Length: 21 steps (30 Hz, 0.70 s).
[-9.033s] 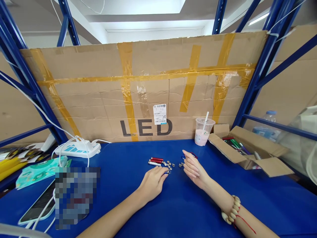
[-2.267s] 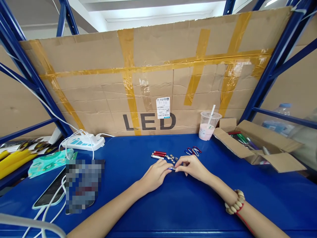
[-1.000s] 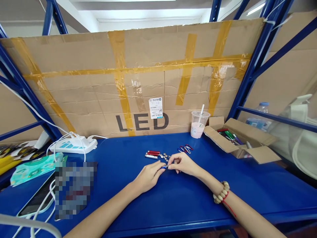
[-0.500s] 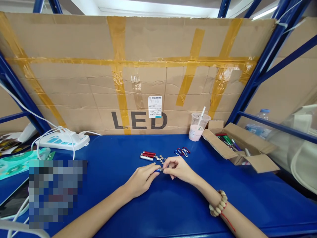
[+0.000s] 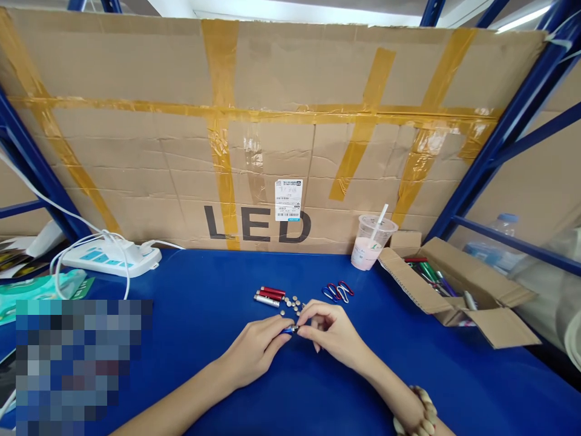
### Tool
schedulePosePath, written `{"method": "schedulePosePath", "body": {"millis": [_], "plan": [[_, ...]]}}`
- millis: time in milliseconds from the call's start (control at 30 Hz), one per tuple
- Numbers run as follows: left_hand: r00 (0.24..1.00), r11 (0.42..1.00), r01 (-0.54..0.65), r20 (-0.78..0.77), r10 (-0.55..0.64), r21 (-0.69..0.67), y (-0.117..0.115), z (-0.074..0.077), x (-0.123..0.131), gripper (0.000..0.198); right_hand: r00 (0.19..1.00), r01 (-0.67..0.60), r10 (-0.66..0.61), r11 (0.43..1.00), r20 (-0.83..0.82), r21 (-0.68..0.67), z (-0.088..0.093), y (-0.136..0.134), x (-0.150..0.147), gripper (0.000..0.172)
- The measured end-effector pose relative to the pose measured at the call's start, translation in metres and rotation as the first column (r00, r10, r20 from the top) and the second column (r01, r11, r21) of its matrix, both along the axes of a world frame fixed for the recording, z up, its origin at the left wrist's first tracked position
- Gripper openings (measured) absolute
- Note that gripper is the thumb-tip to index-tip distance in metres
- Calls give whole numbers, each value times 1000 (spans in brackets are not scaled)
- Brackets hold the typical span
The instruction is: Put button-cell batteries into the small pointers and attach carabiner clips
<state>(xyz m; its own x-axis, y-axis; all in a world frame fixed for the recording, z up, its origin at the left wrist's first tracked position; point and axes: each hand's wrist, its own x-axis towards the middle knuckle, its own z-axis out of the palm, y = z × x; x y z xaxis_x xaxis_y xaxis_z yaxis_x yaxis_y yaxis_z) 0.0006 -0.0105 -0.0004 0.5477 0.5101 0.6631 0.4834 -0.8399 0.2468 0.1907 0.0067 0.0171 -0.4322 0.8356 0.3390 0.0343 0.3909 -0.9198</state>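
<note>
Between the fingers and thumb of my left hand (image 5: 258,351) is a slim blue mini flashlight (image 5: 287,330), mostly covered by the hand. My right hand (image 5: 330,332) is pinched closed at the flashlight's silvery end; what sits between its fingertips is too small to make out. Just beyond my hands lie several button cells (image 5: 295,302), loose on the blue table (image 5: 218,284). Beside them, to the left, are two red flashlight tubes (image 5: 273,292) and a silver one (image 5: 267,300). Red, blue and silver carabiner clips (image 5: 338,292) rest behind my right hand.
A plastic cup with a straw (image 5: 367,251) stands at the back right, near an open cardboard box (image 5: 447,260) holding coloured tubes. At left is a white power strip (image 5: 113,257) with cables. A taped cardboard sheet (image 5: 158,175) walls off the back, between blue metal posts.
The view has shifted slightly, so table things appear lower. Both hands keep almost the same grip around the blue flashlight, with the right fingers still at its end.
</note>
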Motion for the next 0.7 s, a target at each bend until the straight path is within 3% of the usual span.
{"method": "schedulePosePath", "body": {"millis": [500, 700], "plan": [[998, 997, -53, -31, 55, 62, -3, 5, -1, 35, 1000, -22, 22, 998, -2, -53, 2, 2, -3, 25], [999, 1000, -26, -40, 25, -12, -2, 3, -1, 35, 1000, -7, 7, 998, 12, -63, 2, 2, -1, 25]]}}
